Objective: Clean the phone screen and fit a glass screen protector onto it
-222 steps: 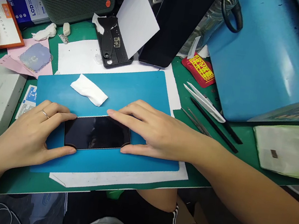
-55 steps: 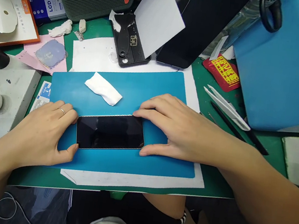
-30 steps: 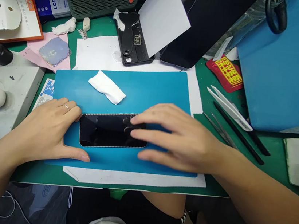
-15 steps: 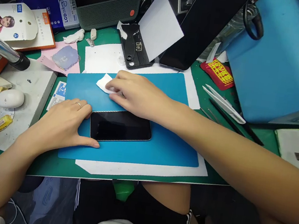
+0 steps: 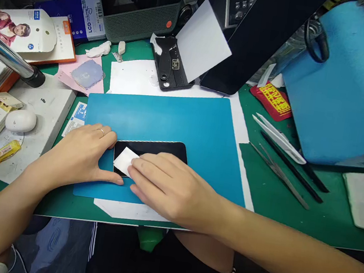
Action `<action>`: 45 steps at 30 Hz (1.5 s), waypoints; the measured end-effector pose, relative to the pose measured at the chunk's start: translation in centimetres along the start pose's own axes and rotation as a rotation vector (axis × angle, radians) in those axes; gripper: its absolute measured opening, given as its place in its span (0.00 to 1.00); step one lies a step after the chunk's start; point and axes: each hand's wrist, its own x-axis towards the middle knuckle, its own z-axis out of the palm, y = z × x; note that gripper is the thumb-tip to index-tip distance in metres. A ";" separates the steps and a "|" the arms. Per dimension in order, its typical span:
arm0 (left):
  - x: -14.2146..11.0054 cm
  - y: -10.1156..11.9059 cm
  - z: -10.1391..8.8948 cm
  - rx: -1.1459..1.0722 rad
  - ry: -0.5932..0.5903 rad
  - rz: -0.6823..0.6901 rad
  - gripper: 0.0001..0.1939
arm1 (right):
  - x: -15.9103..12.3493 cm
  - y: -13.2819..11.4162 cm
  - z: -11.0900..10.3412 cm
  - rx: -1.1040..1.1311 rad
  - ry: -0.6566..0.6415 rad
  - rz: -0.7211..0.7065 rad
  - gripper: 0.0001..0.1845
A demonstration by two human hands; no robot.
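The right hand (image 5: 170, 188) holds a small, flat, white wipe of paper or cloth (image 5: 124, 160) in bunched fingers, over the left end of a thin black phone with a shiny glass screen (image 5: 163, 147). The phone lies flat on a smooth blue mat (image 5: 160, 118). The left hand (image 5: 86, 148) is wide, thumb and fingers apart near the phone's 2 left corners; I cannot tell if the thumb touches. If that hand is loose, a hard push could make the phone slide. Grit under the wipe could scratch the glass.
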 end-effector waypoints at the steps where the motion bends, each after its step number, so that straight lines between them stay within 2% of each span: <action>1: 0.0 0.0 0.1 0.002 0.007 0.009 0.37 | -0.1 -0.1 0.2 0.014 0.024 -0.008 0.12; 3: -0.1 -0.1 0.1 0.014 0.018 0.019 0.37 | -0.2 -0.2 0.6 0.032 0.043 -0.017 0.17; 8: -0.1 -0.1 0.1 0.049 0.036 0.042 0.37 | -0.4 -0.9 1.0 -0.015 -0.057 0.038 0.30; 10: -0.1 -0.2 0.1 0.057 0.047 0.050 0.37 | -0.4 -1.2 1.0 -0.043 -0.064 0.063 0.32; 19: -0.1 0.0 0.0 0.073 0.086 0.082 0.35 | -0.4 -0.6 0.6 -0.031 -0.075 0.124 0.30; 23: -0.1 -0.1 0.1 0.076 0.081 0.086 0.35 | 0.0 0.9 0.4 0.088 -0.046 0.140 0.26; 27: -0.1 -0.2 0.2 0.057 0.063 0.066 0.36 | 0.1 2.5 -0.1 0.143 -0.049 0.134 0.13; 32: -0.1 -0.2 0.1 0.044 0.026 0.039 0.37 | -0.5 4.6 -0.7 0.188 -0.112 0.144 0.15; 37: 0.0 -0.2 -0.1 0.027 -0.015 0.000 0.39 | -1.2 7.2 -1.5 0.205 -0.131 0.231 0.15; 41: 0.0 -0.3 -0.2 0.016 0.000 -0.015 0.39 | -1.2 8.4 -2.2 0.149 -0.037 0.313 0.13; 45: 0.1 -0.3 -0.2 0.009 0.011 -0.009 0.39 | -0.9 7.5 -1.9 0.164 0.061 0.273 0.12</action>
